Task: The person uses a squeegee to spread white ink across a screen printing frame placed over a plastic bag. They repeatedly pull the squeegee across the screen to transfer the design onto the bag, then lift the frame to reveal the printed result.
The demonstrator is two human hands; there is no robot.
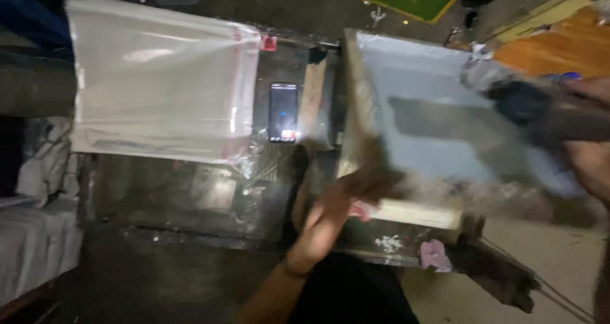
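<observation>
The frame (419, 117), a wood-edged printing screen, lay tilted on the bench (190, 197), right of the phone (283, 112) and the stack of clear bags (159, 82). The left hand (333, 213) gripped its near edge; the right hand (588, 146) was closed on a squeegee (508, 117) across the mesh. A loose left grip could probably have let the frame shift and smear.

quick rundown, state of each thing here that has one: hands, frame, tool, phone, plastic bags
left hand: gripping the frame's near edge
right hand: blurred, closed on the squeegee handle
wooden screen frame: lying tilted on the table
squeegee: blade down on the mesh
phone: flat, screen lit
clear plastic bags: stacked flat, none in hand
</observation>
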